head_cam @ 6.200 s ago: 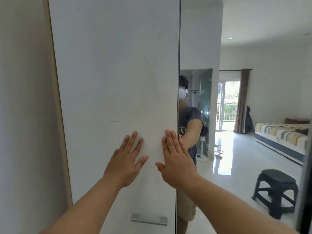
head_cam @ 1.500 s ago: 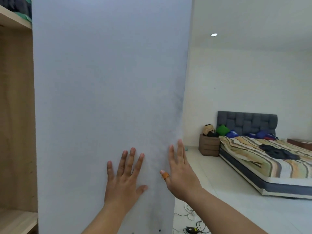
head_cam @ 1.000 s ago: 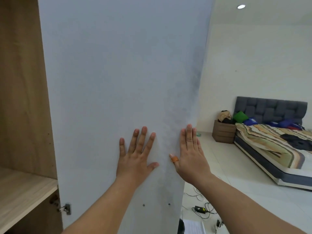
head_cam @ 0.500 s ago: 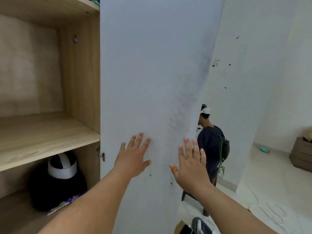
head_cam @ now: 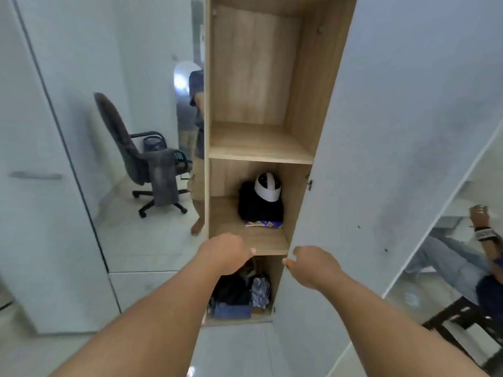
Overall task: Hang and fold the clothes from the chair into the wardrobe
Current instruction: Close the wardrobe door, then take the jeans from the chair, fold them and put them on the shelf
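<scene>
The wardrobe's right door (head_cam: 394,131) stands open, showing a tall wooden compartment with a bare shelf (head_cam: 258,148). Below it lie dark folded clothes (head_cam: 258,210) with a white and black cap (head_cam: 268,186) on top. More clothes (head_cam: 239,295) fill the bottom compartment. My left hand (head_cam: 226,251) hangs in front of the lower shelf, fingers loosely bent, holding nothing. My right hand (head_cam: 313,265) is beside the door's lower edge, also holding nothing. A mirror on the left reflects the office chair (head_cam: 130,156) with a grey garment (head_cam: 163,180) draped over its arm.
A closed white door with a metal handle (head_cam: 35,175) is at the far left. At the right edge, a seated person (head_cam: 462,262) and a dark stool (head_cam: 462,319) appear. The floor below is glossy white tile.
The door has swung fully open and both hands have come off its face. My view has turned left and down onto the wardrobe's shelves.
</scene>
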